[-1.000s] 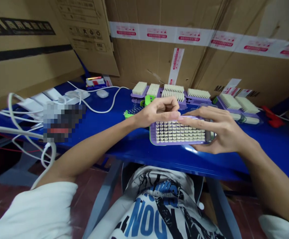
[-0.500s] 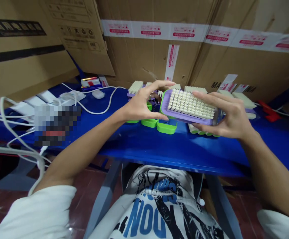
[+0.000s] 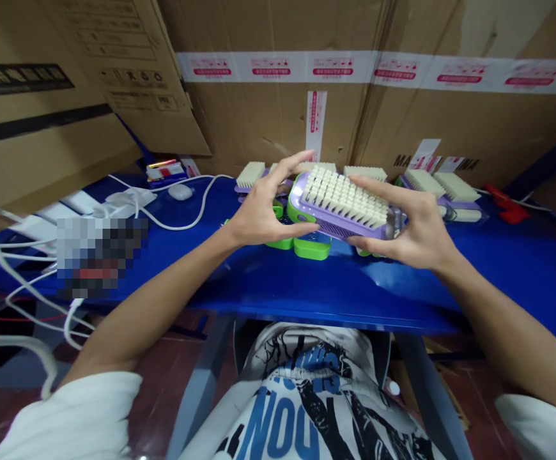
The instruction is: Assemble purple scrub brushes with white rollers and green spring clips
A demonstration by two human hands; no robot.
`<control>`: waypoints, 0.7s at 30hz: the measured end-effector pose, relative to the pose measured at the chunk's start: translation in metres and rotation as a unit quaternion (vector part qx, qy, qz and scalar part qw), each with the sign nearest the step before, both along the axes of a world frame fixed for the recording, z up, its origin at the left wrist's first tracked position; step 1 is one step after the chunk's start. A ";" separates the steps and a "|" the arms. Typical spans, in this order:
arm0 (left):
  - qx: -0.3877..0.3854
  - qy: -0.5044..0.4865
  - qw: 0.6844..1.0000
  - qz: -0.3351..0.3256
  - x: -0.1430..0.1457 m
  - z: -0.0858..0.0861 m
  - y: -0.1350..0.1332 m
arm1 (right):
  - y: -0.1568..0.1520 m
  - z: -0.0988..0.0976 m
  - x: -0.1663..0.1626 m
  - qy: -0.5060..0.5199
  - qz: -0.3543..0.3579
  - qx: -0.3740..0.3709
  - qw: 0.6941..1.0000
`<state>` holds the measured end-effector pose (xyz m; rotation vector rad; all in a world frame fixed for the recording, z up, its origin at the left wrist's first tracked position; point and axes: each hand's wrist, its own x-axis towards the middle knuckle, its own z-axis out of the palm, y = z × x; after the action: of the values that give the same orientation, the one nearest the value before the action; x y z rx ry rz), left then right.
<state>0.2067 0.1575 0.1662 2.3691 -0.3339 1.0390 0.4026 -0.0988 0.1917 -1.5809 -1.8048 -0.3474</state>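
Between my hands, above the table, is a scrub brush (image 3: pixel 345 199) with cream bristles facing up, a purple body and a green left end. My right hand (image 3: pixel 419 223) grips its right end, fingers on the upper edge and thumb below. My left hand (image 3: pixel 261 214) curves around the green end, with its thumb along the lower front edge and fingers over the far side. Behind and partly under the brush, green plastic pieces (image 3: pixel 312 249) sit on the table. More bristle brushes stand behind, one at the left (image 3: pixel 250 174) and others at the right (image 3: pixel 457 186).
Cardboard boxes (image 3: pixel 268 115) wall off the back of the blue table (image 3: pixel 268 287). On the left lie white cables, a power strip (image 3: pixel 131 199), a white mouse (image 3: pixel 180 191) and a small blue box (image 3: pixel 167 172). A red object (image 3: pixel 510 207) lies at the right.
The brush has shifted left in the view, its green end deeper within my left hand, and tilts more. My right hand moved left with it. The view has also shifted slightly.
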 end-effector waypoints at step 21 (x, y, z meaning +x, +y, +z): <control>0.171 -0.033 0.980 0.098 -0.002 -0.013 -0.016 | 0.000 -0.032 -0.046 -0.105 -0.179 0.042 0.977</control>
<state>0.2048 0.1418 0.1535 2.7231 -0.3304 1.2351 0.3569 -0.0990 0.1595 -1.8651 -1.6237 -0.7744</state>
